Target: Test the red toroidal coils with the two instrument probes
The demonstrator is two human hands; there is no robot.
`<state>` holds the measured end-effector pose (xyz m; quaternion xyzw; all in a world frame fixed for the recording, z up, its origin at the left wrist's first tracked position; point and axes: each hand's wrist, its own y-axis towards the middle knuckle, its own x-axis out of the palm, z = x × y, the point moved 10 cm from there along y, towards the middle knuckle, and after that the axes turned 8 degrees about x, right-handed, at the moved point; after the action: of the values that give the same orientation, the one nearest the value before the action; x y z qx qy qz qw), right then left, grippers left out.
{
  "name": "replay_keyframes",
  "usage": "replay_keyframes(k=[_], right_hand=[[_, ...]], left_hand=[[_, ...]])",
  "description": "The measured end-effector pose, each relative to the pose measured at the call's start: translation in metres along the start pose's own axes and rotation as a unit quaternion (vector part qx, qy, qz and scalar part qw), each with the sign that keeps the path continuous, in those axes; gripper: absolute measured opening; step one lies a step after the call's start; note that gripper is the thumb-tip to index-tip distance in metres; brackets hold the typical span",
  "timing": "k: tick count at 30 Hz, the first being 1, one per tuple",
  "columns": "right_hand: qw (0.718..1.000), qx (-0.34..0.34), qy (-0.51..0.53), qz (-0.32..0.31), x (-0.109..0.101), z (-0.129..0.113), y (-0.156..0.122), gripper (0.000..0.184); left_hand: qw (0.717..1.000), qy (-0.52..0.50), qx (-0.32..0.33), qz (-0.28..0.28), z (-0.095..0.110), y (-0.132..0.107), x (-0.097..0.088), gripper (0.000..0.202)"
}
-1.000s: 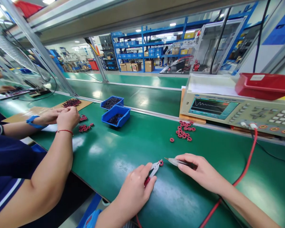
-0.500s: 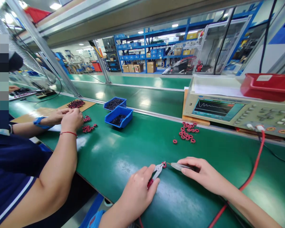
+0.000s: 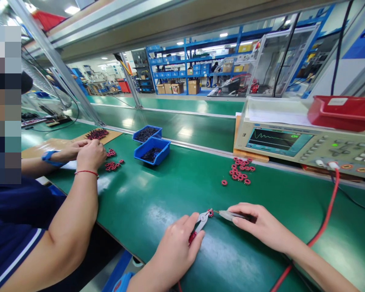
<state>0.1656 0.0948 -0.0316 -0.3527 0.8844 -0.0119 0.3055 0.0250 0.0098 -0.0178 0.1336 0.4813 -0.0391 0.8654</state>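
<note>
My left hand (image 3: 178, 247) is closed around a plier-shaped test clip (image 3: 203, 219) with red on its handle. The clip's jaws are at a small red-and-black wound ring (image 3: 210, 213), just above the green bench. From the right, my right hand (image 3: 255, 221) pinches a grey pointed probe (image 3: 228, 215), its thin brass-coloured tip close beside the ring. I cannot tell whether tip and ring touch. Several similar rings (image 3: 239, 174) lie in a loose group farther back, with a single ring (image 3: 224, 183) in front of them.
A test instrument (image 3: 275, 140) with a lit screen stands at the right, a red bin (image 3: 342, 113) on top. Its red cable (image 3: 325, 221) passes under my right forearm. Two blue bins (image 3: 152, 151) hold dark parts. At left, a co-worker's hands (image 3: 89, 154) work beside more rings (image 3: 112, 165).
On the instrument's screen, red text has turned to a green OK, and a green light now glows on its panel. Both my hands stay almost in place.
</note>
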Motion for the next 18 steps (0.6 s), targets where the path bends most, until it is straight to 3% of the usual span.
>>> replay_keyframes(k=[7,18], right_hand=[[1.0,0.011,0.015,0.013,-0.0014,-0.0003,0.0031,0.033],[0.999,0.034,0.017,0.019,0.001,0.0037,0.0069,0.03]], left_hand=[[1.0,0.002,0.007,-0.002,0.0026,0.0013,-0.0009,0.03],[1.0,0.0,0.004,-0.002,0.0028,0.0005,0.0001,0.029]])
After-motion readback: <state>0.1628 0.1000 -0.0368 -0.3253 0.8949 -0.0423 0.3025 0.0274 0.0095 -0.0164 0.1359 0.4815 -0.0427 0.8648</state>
